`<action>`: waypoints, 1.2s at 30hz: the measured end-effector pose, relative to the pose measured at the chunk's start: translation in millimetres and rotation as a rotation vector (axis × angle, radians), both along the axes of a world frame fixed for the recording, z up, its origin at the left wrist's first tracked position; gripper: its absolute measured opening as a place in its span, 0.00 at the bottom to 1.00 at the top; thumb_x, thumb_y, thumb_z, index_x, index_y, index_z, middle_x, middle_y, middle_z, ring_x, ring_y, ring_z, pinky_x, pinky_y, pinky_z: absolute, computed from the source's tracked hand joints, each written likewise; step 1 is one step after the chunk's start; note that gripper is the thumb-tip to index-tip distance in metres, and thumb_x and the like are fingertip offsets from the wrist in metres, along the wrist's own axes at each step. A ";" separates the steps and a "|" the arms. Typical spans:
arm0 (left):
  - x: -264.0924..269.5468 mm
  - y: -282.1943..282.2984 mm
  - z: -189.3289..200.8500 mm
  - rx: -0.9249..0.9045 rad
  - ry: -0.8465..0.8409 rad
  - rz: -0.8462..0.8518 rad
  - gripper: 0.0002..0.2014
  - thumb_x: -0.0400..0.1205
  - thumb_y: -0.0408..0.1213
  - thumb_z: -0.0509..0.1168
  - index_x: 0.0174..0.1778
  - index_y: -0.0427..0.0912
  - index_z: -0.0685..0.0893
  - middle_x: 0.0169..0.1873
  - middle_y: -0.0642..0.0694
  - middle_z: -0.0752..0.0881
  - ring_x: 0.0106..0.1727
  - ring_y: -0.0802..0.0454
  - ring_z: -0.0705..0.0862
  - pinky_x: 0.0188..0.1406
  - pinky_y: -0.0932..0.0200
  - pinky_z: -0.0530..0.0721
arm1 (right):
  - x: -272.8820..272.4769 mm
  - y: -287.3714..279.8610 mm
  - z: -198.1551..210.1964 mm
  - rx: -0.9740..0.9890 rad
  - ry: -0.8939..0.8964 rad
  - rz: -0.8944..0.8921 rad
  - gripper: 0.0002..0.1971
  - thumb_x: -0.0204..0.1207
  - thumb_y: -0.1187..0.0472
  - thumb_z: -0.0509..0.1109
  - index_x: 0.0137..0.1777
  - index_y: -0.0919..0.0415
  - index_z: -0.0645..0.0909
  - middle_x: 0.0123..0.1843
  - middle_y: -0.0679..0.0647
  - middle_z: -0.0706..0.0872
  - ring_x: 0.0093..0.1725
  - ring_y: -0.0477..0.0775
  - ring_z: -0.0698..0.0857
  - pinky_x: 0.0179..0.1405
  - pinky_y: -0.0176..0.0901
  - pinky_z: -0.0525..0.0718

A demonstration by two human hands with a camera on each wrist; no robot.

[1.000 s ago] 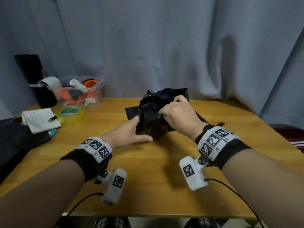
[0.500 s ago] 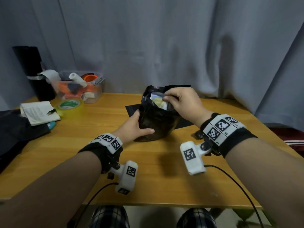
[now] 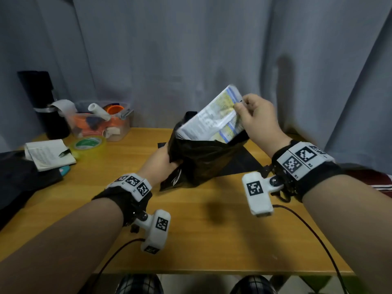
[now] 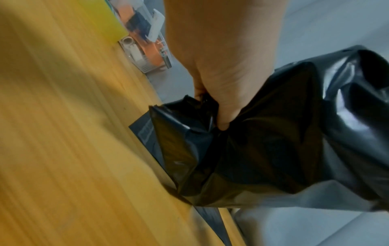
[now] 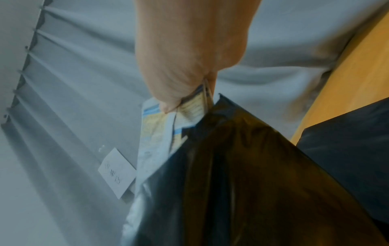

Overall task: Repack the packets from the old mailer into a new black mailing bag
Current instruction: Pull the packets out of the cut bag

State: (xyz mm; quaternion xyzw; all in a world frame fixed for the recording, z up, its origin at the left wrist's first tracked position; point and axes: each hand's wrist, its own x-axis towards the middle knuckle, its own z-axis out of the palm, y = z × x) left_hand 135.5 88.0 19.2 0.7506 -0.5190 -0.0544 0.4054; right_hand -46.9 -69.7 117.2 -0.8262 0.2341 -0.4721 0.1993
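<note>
A crumpled old black mailer stands at mid-table. My left hand grips its lower left side. My right hand pinches the top corner of a bundle of white, blue and yellow packets, which sticks halfway out of the mailer's mouth, tilted up to the right. A flat black mailing bag lies on the wooden table under and behind the mailer.
At the back left stand a clear plastic bin of tape rolls and tools, a yellow-green tape roll, a white booklet on dark cloth and a black cylinder. A grey curtain hangs right behind the table.
My right hand has gone from the mailer's mouth upward, drawing the packets halfway out. My left hand moved from beside the mailer to gripping its side.
</note>
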 end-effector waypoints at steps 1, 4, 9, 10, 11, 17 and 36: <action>1.4 1.7 -0.6 0.004 -0.006 0.001 0.23 0.80 0.34 0.67 0.71 0.44 0.72 0.58 0.45 0.84 0.58 0.46 0.83 0.54 0.51 0.82 | -2.4 -0.3 4.5 0.020 -0.056 -0.013 0.12 0.80 0.60 0.65 0.41 0.70 0.78 0.37 0.65 0.84 0.37 0.61 0.81 0.40 0.54 0.81; 2.5 6.1 -0.9 0.029 -0.012 0.001 0.24 0.80 0.34 0.67 0.72 0.47 0.70 0.59 0.44 0.85 0.58 0.46 0.83 0.54 0.52 0.82 | -6.9 -4.9 13.8 0.106 -0.198 -0.016 0.08 0.82 0.61 0.63 0.44 0.64 0.79 0.41 0.57 0.86 0.39 0.50 0.85 0.43 0.51 0.86; -4.5 6.1 1.7 0.037 -0.017 0.015 0.22 0.80 0.29 0.63 0.71 0.45 0.71 0.56 0.44 0.85 0.57 0.45 0.83 0.51 0.54 0.81 | -16.4 -19.0 15.3 0.178 -0.358 -0.098 0.09 0.81 0.57 0.62 0.39 0.54 0.75 0.43 0.59 0.87 0.44 0.57 0.88 0.44 0.59 0.88; -5.3 5.5 1.9 0.036 -0.010 0.018 0.22 0.80 0.29 0.63 0.70 0.45 0.71 0.56 0.43 0.85 0.57 0.44 0.83 0.51 0.53 0.81 | -19.0 -22.4 12.9 0.196 -0.386 -0.129 0.10 0.81 0.56 0.61 0.37 0.50 0.73 0.43 0.57 0.86 0.43 0.55 0.88 0.44 0.57 0.88; -6.4 5.5 2.0 0.040 -0.008 0.019 0.22 0.80 0.29 0.64 0.69 0.45 0.72 0.55 0.43 0.85 0.56 0.44 0.83 0.52 0.51 0.82 | -22.0 -25.3 9.9 0.222 -0.407 -0.166 0.10 0.82 0.56 0.61 0.37 0.47 0.72 0.43 0.55 0.86 0.43 0.53 0.88 0.44 0.56 0.89; -10.0 -0.4 -0.6 0.052 -0.061 -0.026 0.16 0.75 0.25 0.68 0.44 0.52 0.75 0.42 0.49 0.83 0.44 0.49 0.83 0.41 0.50 0.83 | -52.7 -53.5 -21.6 0.254 -0.326 -0.347 0.11 0.83 0.56 0.59 0.40 0.58 0.74 0.43 0.62 0.86 0.43 0.62 0.86 0.41 0.58 0.86; -5.9 -32.6 -17.3 0.082 0.100 -0.010 0.17 0.76 0.26 0.70 0.39 0.56 0.77 0.36 0.50 0.80 0.38 0.55 0.78 0.38 0.67 0.77 | -49.3 -105.1 -127.2 0.163 1.042 -0.221 0.12 0.78 0.57 0.68 0.59 0.58 0.86 0.61 0.59 0.84 0.58 0.60 0.82 0.57 0.50 0.81</action>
